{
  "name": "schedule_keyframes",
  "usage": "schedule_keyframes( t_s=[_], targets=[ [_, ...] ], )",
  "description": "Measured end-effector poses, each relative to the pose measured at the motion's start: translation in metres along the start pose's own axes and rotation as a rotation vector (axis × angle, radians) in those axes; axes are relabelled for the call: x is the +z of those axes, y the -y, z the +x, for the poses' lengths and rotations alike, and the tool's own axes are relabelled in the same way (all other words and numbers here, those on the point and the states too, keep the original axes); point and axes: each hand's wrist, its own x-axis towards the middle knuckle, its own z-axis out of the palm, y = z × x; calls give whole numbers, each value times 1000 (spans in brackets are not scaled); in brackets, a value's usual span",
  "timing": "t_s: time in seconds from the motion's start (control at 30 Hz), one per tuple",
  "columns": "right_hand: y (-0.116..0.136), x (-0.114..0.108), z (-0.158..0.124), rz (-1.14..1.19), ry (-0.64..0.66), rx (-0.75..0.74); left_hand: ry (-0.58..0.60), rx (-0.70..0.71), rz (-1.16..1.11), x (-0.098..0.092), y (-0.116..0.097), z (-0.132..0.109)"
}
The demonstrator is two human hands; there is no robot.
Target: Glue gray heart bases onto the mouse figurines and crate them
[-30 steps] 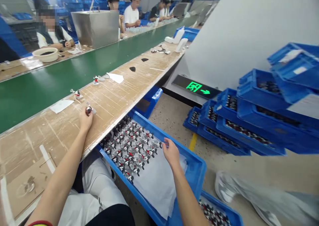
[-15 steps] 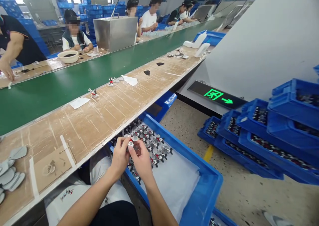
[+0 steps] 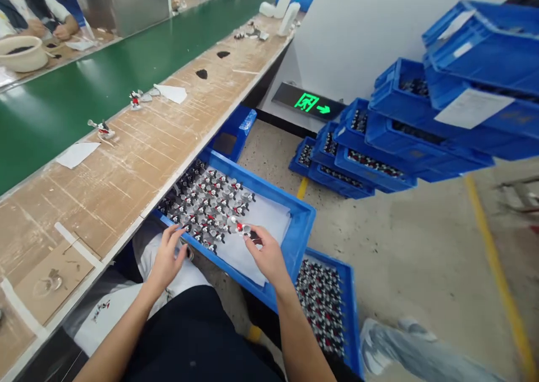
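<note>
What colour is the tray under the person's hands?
The tray is bright blue plastic, lined with a white sheet; best seen in the head view.

The person wears a black top (image 3: 189, 337) and white pants (image 3: 122, 298) (with a tiny red and black drawing), and the left hand (image 3: 166, 261) and right hand (image 3: 267, 256) are bare.

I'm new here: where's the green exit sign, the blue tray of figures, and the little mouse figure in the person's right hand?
Green exit sign (image 3: 309, 102): head view, on the lit green symbol.
Blue tray of figures (image 3: 295, 242): head view, on its right-hand wall.
Mouse figure (image 3: 240, 227): head view, on its red part, at the fingertips of the right hand (image 3: 267, 258).
</note>
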Motion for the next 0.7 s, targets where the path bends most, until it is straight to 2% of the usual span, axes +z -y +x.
schedule_keyframes(
  t_s=[0.07, 0.13, 0.2, 0.3, 0.47, 0.7],
  targets=[
    [-27, -5, -12, -139, 47, 11, 42, -59, 3, -8, 23, -19],
    [-50, 0, -22, -193, 88, 56, 101, -111, -6, -13, 39, -38],
    [-69, 13, -30, -206, 116, 100, 151, -158, -17, -16, 47, -53],
    [-86, 39, -36, -228, 155, 150, 209, -203, -38, -14, 48, -66],
    [-98, 66, -37, -258, 203, 207, 279, -212, -75, -7, 40, -67],
    [-105, 68, -29, -264, 299, 220, 300, -204, -44, -18, 55, -59]
  ],
)
